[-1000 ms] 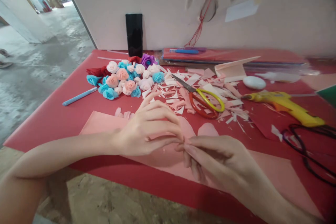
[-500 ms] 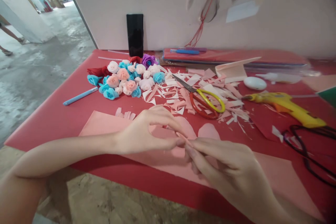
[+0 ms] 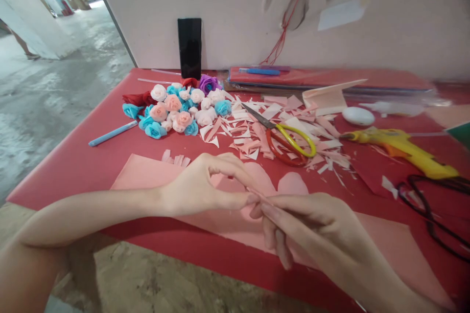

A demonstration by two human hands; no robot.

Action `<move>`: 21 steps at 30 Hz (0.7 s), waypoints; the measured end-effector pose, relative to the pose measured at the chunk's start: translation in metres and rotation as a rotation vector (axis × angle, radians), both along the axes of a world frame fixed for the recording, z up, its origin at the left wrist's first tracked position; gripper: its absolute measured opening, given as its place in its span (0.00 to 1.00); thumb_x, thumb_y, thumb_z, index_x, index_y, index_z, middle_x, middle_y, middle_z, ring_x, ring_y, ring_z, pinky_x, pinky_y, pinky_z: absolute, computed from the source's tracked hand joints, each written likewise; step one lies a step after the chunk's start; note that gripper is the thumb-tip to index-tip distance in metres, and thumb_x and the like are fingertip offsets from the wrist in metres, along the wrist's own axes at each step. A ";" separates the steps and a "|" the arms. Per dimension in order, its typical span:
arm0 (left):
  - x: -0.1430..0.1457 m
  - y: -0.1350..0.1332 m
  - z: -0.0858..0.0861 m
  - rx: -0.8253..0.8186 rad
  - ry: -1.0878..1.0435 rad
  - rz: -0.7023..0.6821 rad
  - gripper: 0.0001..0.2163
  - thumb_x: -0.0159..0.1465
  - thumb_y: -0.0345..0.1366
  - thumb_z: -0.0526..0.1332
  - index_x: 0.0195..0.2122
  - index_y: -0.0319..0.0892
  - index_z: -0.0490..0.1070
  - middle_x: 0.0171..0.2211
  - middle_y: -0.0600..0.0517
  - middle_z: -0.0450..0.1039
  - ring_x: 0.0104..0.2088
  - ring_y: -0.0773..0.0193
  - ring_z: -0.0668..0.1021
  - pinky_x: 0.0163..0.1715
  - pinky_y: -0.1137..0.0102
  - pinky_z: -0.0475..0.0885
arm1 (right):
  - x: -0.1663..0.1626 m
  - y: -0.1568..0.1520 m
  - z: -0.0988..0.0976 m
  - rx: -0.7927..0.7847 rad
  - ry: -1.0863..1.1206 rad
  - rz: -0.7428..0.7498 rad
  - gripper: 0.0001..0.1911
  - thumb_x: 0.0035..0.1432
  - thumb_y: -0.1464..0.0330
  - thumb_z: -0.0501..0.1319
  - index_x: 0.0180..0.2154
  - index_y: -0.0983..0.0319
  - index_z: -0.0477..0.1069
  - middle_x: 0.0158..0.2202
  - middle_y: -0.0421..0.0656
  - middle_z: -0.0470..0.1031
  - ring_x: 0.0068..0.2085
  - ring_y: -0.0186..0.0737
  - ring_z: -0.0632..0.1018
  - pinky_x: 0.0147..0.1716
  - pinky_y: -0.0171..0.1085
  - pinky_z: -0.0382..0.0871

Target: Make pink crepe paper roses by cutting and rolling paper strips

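Observation:
Between the fingertips of both hands is a small pink paper petal (image 3: 260,194), seen nearly edge-on and mostly covered by the fingers. My left hand (image 3: 211,183) pinches its left end with thumb and forefinger. From the right, my right hand (image 3: 312,222) grips the other end between thumb and forefinger, its lower fingers loosely curled. Below the hands a large pink paper sheet (image 3: 143,173) lies across the table's near side. Cut rounded pink petals (image 3: 293,183) rest just beyond the fingers.
Paper roses (image 3: 172,102) in several colours cluster at the left, near a blue pen (image 3: 112,133) and an upright phone (image 3: 190,48). Scissors (image 3: 279,134) lie on paper scraps (image 3: 253,144). A yellow glue gun (image 3: 407,149) with a black cord (image 3: 426,210) sits at right.
Both hands stay at nearly the same place. The left thumb and forefinger have closed in on the petal, and the right hand's lower fingers have dropped and opened slightly.

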State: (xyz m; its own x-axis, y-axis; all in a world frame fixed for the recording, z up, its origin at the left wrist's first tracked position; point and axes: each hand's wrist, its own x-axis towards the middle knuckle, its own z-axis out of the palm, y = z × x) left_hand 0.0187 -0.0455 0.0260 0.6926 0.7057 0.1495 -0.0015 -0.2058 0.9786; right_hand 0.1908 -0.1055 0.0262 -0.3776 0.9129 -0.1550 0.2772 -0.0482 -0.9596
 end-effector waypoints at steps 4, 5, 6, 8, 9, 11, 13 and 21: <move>0.001 -0.002 -0.001 0.017 -0.009 0.017 0.01 0.53 0.27 0.62 0.27 0.38 0.73 0.26 0.52 0.74 0.33 0.68 0.72 0.40 0.69 0.67 | 0.000 0.001 0.003 -0.207 0.116 0.025 0.18 0.57 0.63 0.50 0.18 0.64 0.63 0.13 0.37 0.66 0.13 0.26 0.67 0.17 0.27 0.59; 0.001 -0.003 -0.001 0.011 -0.010 0.027 0.01 0.53 0.27 0.62 0.26 0.38 0.72 0.26 0.52 0.73 0.33 0.68 0.72 0.39 0.69 0.67 | 0.000 0.001 0.003 -0.223 0.129 0.026 0.18 0.57 0.64 0.51 0.18 0.64 0.63 0.14 0.37 0.66 0.13 0.25 0.67 0.17 0.27 0.59; 0.001 -0.003 -0.001 -0.001 -0.009 0.038 0.01 0.53 0.27 0.62 0.25 0.38 0.72 0.25 0.52 0.73 0.32 0.68 0.72 0.39 0.69 0.67 | -0.001 0.001 0.003 -0.221 0.137 0.025 0.18 0.57 0.64 0.51 0.18 0.64 0.63 0.14 0.37 0.66 0.13 0.26 0.67 0.17 0.27 0.60; 0.001 -0.004 0.000 -0.040 0.003 0.053 0.02 0.53 0.27 0.62 0.24 0.38 0.71 0.24 0.53 0.72 0.32 0.68 0.71 0.38 0.69 0.66 | -0.002 -0.001 0.002 -0.168 0.106 -0.019 0.14 0.55 0.65 0.53 0.20 0.63 0.64 0.15 0.37 0.66 0.14 0.27 0.67 0.16 0.27 0.61; 0.001 -0.004 0.000 -0.063 0.013 0.059 0.03 0.53 0.27 0.62 0.23 0.38 0.71 0.23 0.53 0.71 0.31 0.68 0.71 0.37 0.70 0.66 | -0.003 -0.001 0.001 -0.107 0.070 -0.062 0.11 0.53 0.67 0.54 0.21 0.63 0.66 0.15 0.37 0.66 0.14 0.27 0.67 0.15 0.27 0.60; 0.001 -0.005 0.000 -0.103 0.034 0.080 0.04 0.52 0.26 0.61 0.22 0.38 0.70 0.22 0.54 0.71 0.31 0.68 0.71 0.37 0.70 0.65 | -0.005 -0.003 -0.002 0.100 -0.033 -0.154 0.05 0.51 0.71 0.55 0.25 0.62 0.68 0.17 0.36 0.68 0.15 0.27 0.67 0.14 0.26 0.60; 0.002 -0.006 -0.001 -0.111 0.058 0.091 0.03 0.52 0.26 0.61 0.22 0.38 0.70 0.23 0.54 0.70 0.31 0.68 0.70 0.38 0.70 0.65 | -0.006 -0.003 -0.003 0.366 -0.166 -0.196 0.05 0.51 0.74 0.55 0.29 0.62 0.70 0.19 0.36 0.70 0.17 0.27 0.68 0.16 0.26 0.62; 0.003 -0.009 -0.006 -0.090 0.095 0.102 0.03 0.53 0.29 0.61 0.23 0.39 0.69 0.24 0.55 0.68 0.31 0.68 0.69 0.38 0.69 0.64 | -0.004 -0.008 -0.008 0.874 -0.545 -0.142 0.14 0.58 0.75 0.50 0.23 0.63 0.67 0.21 0.40 0.73 0.20 0.32 0.72 0.21 0.32 0.63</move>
State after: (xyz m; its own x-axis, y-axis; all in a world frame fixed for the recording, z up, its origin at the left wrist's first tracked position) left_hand 0.0217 -0.0543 0.0200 0.6251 0.7803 0.0198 0.1085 -0.1120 0.9878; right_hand 0.1872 -0.1139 0.0180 -0.3348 0.8197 0.4648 0.7302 0.5375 -0.4219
